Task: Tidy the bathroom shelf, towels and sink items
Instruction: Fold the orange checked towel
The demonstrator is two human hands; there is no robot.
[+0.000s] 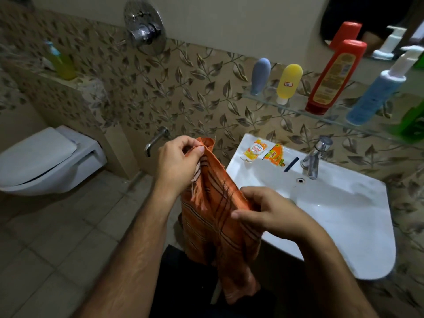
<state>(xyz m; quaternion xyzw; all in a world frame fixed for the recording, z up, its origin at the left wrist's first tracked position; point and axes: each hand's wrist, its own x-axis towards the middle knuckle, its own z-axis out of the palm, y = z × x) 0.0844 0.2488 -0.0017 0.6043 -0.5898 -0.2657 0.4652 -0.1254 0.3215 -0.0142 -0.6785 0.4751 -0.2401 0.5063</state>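
Near the sink (358,228), both hands pinch an orange towel (213,216): left hand (177,165) at top corner, right hand (268,211) lower edge. Towel hangs unfolded; sachets (253,150) & pen (291,164) on the far sink rim prob. need clearing, shelf (298,109) bottles look upright.

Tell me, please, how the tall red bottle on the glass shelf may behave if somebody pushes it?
The red bottle is tall, narrow and stands on its cap, so it probably tips easily. The glass shelf looks smooth, so it may also slide.
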